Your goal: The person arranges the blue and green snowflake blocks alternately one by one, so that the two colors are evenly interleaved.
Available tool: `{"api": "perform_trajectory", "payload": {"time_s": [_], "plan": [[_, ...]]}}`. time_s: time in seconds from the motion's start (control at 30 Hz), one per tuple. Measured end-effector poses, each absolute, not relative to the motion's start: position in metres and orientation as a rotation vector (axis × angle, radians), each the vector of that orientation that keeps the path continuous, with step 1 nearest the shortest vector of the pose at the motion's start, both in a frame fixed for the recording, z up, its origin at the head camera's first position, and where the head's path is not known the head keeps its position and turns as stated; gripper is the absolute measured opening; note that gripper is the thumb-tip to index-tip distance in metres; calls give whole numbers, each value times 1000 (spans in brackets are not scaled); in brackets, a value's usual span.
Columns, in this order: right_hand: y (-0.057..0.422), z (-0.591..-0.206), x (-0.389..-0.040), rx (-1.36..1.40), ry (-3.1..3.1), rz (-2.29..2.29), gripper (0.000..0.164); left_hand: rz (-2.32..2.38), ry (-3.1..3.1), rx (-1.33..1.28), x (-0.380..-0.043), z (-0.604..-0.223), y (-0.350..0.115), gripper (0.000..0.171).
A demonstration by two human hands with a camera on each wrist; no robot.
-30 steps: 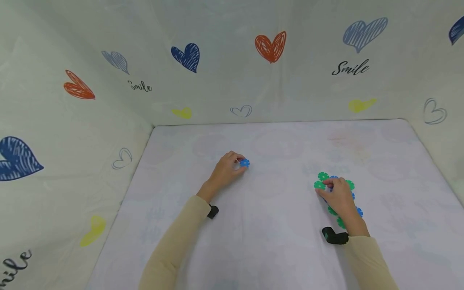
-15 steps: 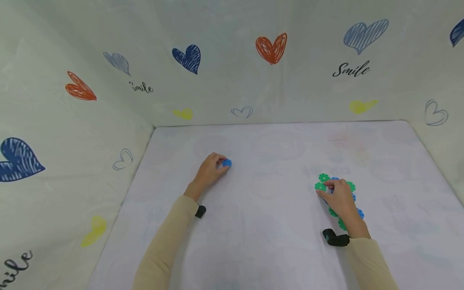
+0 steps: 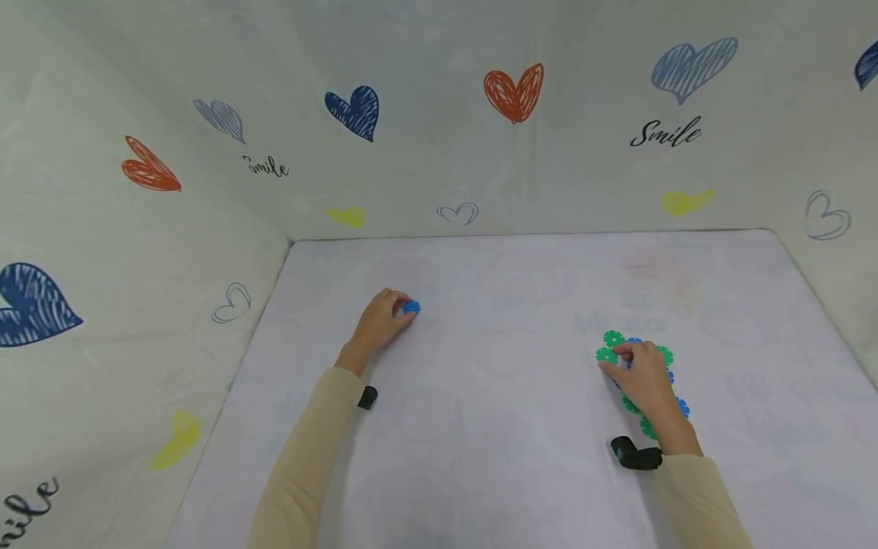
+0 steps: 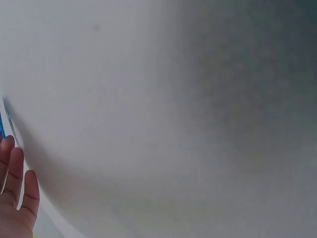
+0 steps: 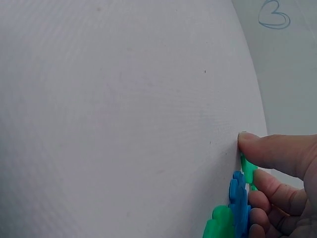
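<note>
My left hand (image 3: pixel 377 322) pinches a single blue interlocking disc (image 3: pixel 411 306) with a notched rim, over the left part of the white table. Only the fingers (image 4: pixel 16 173) and a sliver of the blue disc (image 4: pixel 1 126) reach into the left wrist view. On the right, my right hand (image 3: pixel 643 375) lies over a joined cluster of green and blue interlocking discs (image 3: pixel 648 427), its thumb and fingertips gripping near a green disc (image 3: pixel 607 356). The hand hides the cluster's middle. In the right wrist view, thumb and curled fingers close round the cluster's edge, a green disc (image 5: pixel 248 168) between them.
The white tabletop (image 3: pixel 494 427) stretches between the two hands. Behind it rises a pale curtain (image 3: pixel 425 152) printed with hearts and "Smile", which continues along the left and right sides. Black wrist cameras (image 3: pixel 634 455) sit at both cuffs.
My left hand has moved left across the table, away from the cluster, with the blue disc still pinched. My right hand has stayed in place on the cluster.
</note>
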State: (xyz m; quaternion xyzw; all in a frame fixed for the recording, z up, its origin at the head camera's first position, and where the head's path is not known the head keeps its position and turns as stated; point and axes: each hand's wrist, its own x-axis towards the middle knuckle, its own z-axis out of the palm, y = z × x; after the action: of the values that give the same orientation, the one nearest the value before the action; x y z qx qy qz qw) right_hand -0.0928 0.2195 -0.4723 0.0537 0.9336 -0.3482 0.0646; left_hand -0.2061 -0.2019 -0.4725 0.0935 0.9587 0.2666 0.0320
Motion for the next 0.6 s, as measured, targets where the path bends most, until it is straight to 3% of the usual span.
{"api": "perform_trajectory", "payload": {"time_s": [0.6], "plan": [[220,-474,-93,163,2820,-1047,40,986,2859,180,-212,-476,-206,30]]}}
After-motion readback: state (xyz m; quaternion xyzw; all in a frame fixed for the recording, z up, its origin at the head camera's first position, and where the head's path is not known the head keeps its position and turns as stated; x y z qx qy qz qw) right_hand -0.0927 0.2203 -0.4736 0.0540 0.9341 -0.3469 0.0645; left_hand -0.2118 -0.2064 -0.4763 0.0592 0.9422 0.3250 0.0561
